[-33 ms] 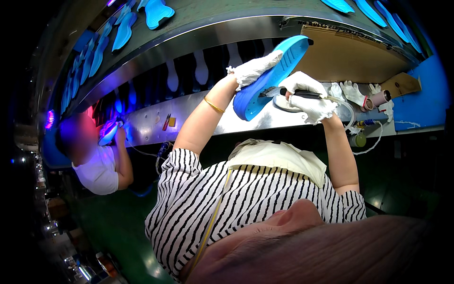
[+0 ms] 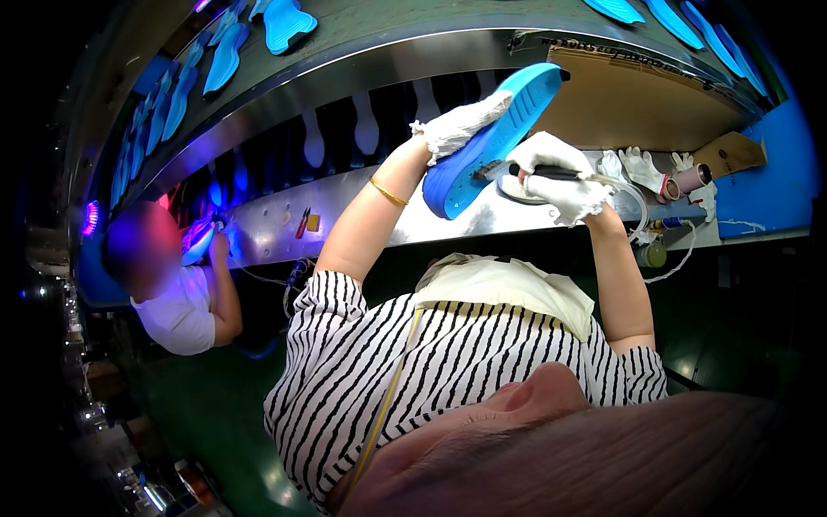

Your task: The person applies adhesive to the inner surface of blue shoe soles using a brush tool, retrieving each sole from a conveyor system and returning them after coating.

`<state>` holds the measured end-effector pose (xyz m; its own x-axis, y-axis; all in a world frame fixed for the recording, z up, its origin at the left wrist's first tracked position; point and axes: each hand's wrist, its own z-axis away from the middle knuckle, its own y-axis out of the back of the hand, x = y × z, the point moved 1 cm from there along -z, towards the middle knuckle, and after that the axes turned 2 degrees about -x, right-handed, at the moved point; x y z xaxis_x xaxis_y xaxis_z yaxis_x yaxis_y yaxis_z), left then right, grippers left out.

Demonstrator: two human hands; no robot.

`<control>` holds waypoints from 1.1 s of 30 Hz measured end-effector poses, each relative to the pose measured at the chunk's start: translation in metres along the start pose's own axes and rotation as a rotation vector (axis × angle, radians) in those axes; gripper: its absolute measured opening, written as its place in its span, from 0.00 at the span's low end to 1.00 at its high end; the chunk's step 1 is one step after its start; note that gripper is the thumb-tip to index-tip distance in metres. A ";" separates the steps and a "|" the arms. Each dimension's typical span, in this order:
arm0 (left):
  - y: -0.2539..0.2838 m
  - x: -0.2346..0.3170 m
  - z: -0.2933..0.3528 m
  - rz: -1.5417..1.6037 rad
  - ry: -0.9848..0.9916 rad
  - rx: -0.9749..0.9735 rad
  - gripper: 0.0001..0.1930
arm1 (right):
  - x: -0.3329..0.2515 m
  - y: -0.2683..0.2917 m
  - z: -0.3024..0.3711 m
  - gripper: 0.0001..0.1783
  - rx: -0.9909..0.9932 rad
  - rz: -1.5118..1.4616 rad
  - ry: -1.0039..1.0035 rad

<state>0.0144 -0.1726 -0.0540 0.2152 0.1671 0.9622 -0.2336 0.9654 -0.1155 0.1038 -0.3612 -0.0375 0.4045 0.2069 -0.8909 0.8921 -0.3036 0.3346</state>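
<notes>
My left hand [image 2: 465,129], in a white glove, wraps round the edge of a blue shoe sole [image 2: 510,129]. The sole is tilted, its narrow light blue end up and right, its darker end low. My right hand [image 2: 570,194], also gloved, is closed on a brush [image 2: 488,170]. Its bristles are at the sole's right side; whether they touch is hard to tell. The gloved fingers hide most of its dark handle, and a clear hose [image 2: 639,202] runs from behind the hand. Below, a round pale dish [image 2: 519,191] is partly covered by this hand.
Several blue soles [image 2: 226,59] lie on the belt [image 2: 379,21] above the metal edge. White gloves [image 2: 639,164], a tape roll [image 2: 692,179] and cardboard [image 2: 633,103] are at right. Pliers [image 2: 303,222] lie on the bench. A co-worker [image 2: 177,306] sits at left with a lit sole.
The brush and my right fingers have shifted very slightly, and less of the handle shows. The sole has barely moved in my left hand.
</notes>
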 end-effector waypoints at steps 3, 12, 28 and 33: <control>0.008 -0.001 0.002 0.078 -0.033 0.039 0.32 | 0.002 0.005 0.001 0.09 -0.090 0.054 -0.034; 0.037 -0.005 0.051 0.854 -0.418 -0.124 0.36 | -0.003 0.026 0.016 0.10 0.152 -0.215 -0.019; -0.061 -0.069 0.035 1.015 -0.183 -0.236 0.40 | 0.016 -0.013 -0.002 0.11 0.503 -0.049 0.093; -0.059 -0.070 0.032 0.985 -0.234 -0.131 0.44 | 0.002 -0.025 0.013 0.15 0.348 -0.304 0.047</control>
<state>-0.0173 -0.2473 -0.1065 -0.2105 0.8693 0.4472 -0.0979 0.4364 -0.8944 0.0793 -0.3651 -0.0519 0.1505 0.3741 -0.9151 0.8544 -0.5149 -0.0700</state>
